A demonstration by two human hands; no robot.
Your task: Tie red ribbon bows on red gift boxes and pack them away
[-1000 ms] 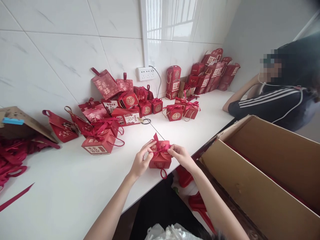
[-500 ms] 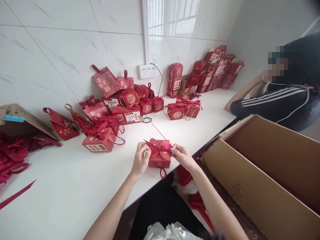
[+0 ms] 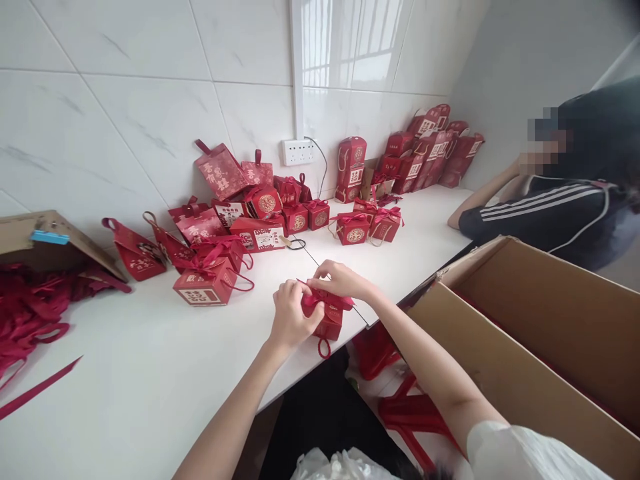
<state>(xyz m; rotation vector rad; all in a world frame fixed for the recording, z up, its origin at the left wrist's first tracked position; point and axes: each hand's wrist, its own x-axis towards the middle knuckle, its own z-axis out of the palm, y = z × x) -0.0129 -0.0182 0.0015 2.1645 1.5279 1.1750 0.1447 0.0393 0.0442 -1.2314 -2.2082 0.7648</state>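
A small red gift box (image 3: 329, 327) stands at the table's front edge, a twisted cord handle (image 3: 325, 348) hanging from its near side. Across its lid lies a red satin ribbon (image 3: 345, 302) tied in a bow. My left hand (image 3: 294, 317) is on the box's left, fingers curled and closed on the ribbon near the knot. From the right, my right hand (image 3: 340, 279) reaches over the top, its fingertips pinched on the ribbon beside the left fingers. The fingers partly hide the knot and the lid.
Several finished red boxes (image 3: 205, 283) and bags line the wall. Loose ribbons (image 3: 35, 313) spill from a carton at left. A large cardboard box (image 3: 490, 353) is on the right. Beyond it, a person (image 3: 550, 213) leans on the table. A power strip (image 3: 299, 152) is on the wall.
My right hand has moved left from the ribbon's right end to over the lid. My left hand has shifted inward to the knot. The view has tilted slightly.
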